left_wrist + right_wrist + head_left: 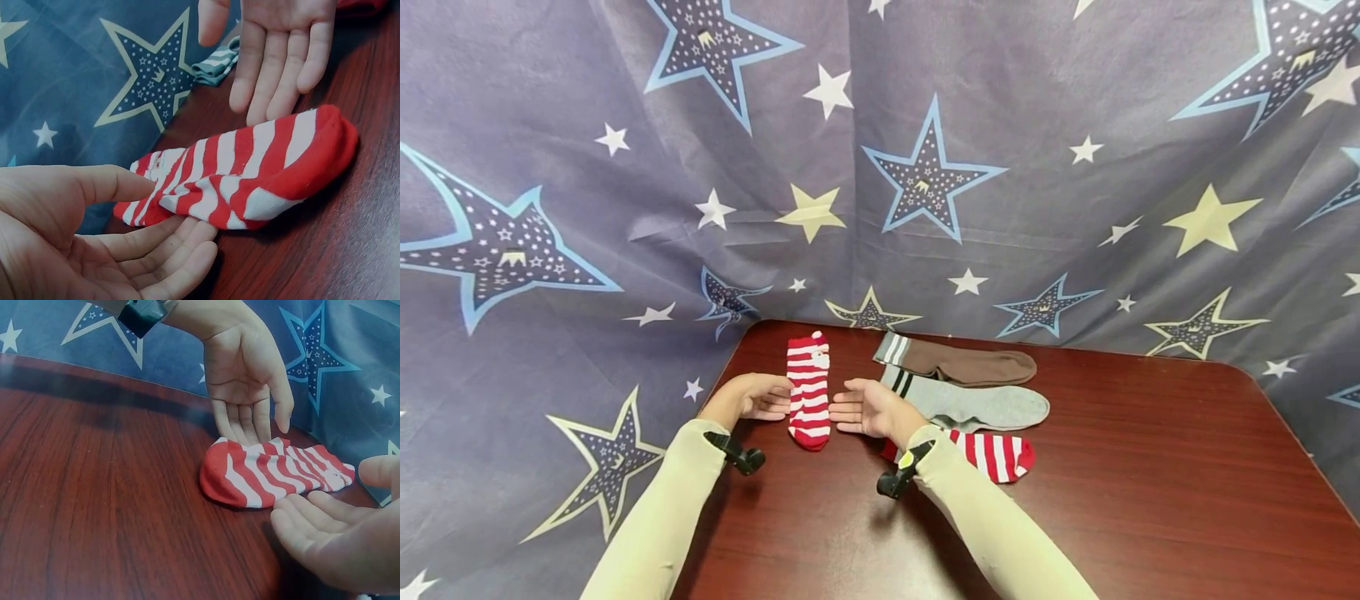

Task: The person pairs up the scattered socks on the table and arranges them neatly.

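A red and white striped sock (809, 396) lies lengthwise on the table between my two hands, its red toe toward me. My left hand (758, 397) is at its left side, palm inward, with relaxed fingers by the fabric. On the other side my right hand (868, 410) has its fingers extended, the tips near or touching the sock's edge. In the left wrist view the striped sock (244, 172) shows a white heel patch, and the left fingertips reach its near edge. The right wrist view shows the striped sock (262, 475) flat, with neither hand curled round it.
To the right lie a brown sock (977, 364) with white bands, a grey sock (992, 407) with black bands, and a second striped sock (996, 456), partly hidden by the right forearm. The wooden table (1150, 467) meets a starry curtain (1037, 167) at the back and left.
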`<action>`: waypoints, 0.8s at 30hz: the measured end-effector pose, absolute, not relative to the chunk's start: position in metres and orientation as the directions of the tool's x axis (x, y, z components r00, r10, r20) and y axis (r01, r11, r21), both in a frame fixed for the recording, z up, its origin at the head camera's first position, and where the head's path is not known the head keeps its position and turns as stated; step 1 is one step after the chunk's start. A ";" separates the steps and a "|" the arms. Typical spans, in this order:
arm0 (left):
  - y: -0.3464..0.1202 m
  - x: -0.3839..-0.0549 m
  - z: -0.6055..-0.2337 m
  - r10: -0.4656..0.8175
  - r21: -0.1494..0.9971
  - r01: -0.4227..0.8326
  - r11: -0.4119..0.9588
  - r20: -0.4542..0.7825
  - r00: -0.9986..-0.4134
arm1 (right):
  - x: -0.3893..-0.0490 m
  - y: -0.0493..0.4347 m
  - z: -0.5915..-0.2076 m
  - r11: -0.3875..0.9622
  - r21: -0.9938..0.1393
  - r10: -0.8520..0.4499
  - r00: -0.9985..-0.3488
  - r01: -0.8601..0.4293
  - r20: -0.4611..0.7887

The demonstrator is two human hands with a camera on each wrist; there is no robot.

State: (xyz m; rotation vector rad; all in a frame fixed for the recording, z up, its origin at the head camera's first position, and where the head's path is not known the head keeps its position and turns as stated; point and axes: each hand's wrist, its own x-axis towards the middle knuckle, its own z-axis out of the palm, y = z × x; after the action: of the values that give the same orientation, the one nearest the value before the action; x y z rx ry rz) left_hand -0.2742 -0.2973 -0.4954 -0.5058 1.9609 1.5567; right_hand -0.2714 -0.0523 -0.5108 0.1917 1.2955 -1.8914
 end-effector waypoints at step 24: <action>-0.274 -0.271 -0.489 0.198 0.770 -0.637 0.029 -0.629 -0.751 | -0.269 -0.055 -0.514 -0.141 -0.719 -0.490 -0.679 0.681 -0.547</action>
State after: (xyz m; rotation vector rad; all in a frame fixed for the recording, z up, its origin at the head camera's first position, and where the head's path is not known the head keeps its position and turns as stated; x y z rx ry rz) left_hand -0.2712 -0.2744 -0.4894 -0.4483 1.7107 1.7856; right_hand -0.2690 -0.0547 -0.5140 0.2302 1.3378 -1.9060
